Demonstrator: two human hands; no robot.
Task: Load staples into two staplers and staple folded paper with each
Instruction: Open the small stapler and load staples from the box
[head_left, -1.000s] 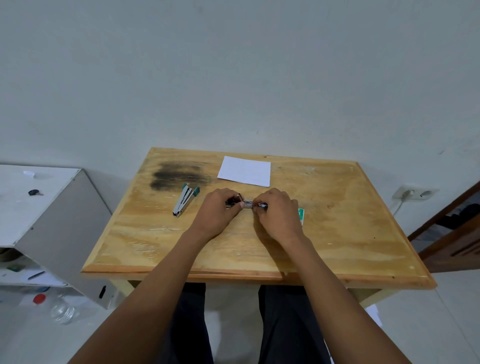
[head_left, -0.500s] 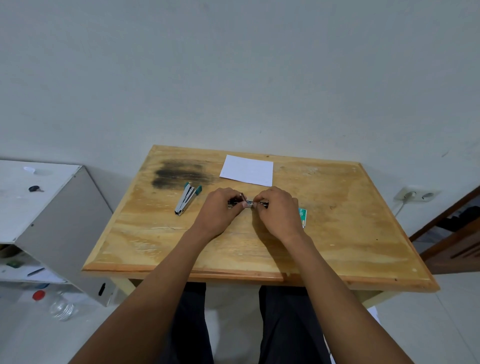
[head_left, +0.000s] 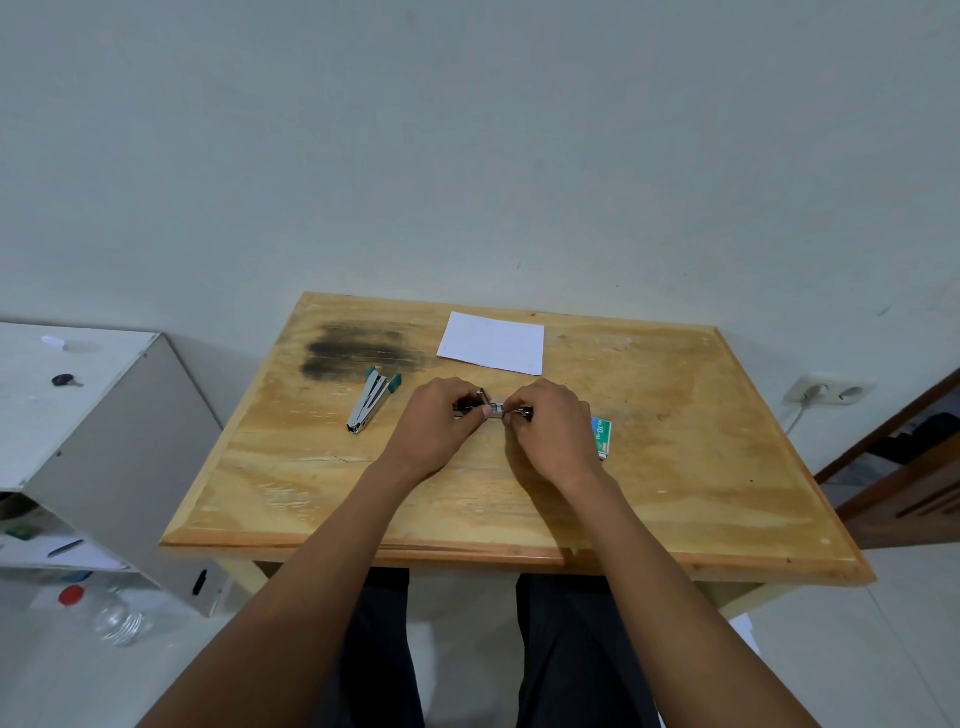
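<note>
Wooden desk (head_left: 675, 493) with a pale yellowish top, and the person is working right in the middle of it. Both hands are on a small dark metal stapler (head_left: 494, 410). Can't tell if it's resting on the desk or held just above it. The left hand (head_left: 439, 423) has its fingers curled round the left end, and the right hand (head_left: 553, 428) pinches the right end, fingers clamped on it. A silver stapler with teal ends (head_left: 371, 400) lies off to the left, near a dark smudge (head_left: 358, 351) on the wood. A white sheet of paper (head_left: 493, 343) sits flat toward the far edge. A green box of staples (head_left: 601, 436) peeks out just beside the right hand. A white cabinet (head_left: 119, 441) stands left of the desk.
</note>
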